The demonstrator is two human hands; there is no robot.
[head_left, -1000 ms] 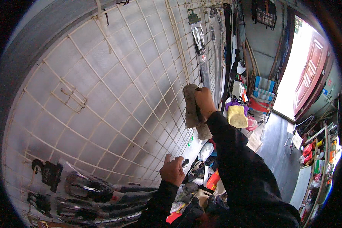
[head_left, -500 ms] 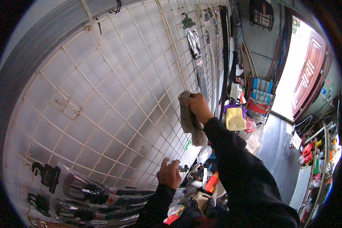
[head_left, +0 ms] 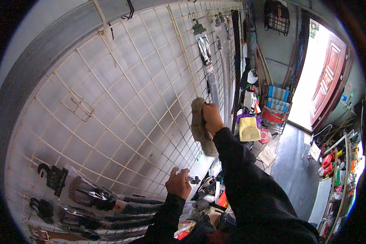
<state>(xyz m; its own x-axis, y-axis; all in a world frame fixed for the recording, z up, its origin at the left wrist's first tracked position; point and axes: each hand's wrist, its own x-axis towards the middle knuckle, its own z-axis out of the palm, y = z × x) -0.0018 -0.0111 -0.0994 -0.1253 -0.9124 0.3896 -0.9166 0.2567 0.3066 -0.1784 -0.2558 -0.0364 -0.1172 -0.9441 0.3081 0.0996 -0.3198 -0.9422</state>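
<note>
Farther left now: one grey-brown cloth (head_left: 197, 122) tight in right hand (head_left: 212, 118), one left hand (head_left: 178, 185) free

Entry: lettering, none legible.
Detail: on my remote feed I log one green mark (head_left: 199, 156) between right hand (head_left: 212, 120) and left hand (head_left: 178, 183), too small to read.

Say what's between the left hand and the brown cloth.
The head view shows the pale wire grid, light backing behind it, between the left hand and the brown cloth.
</note>
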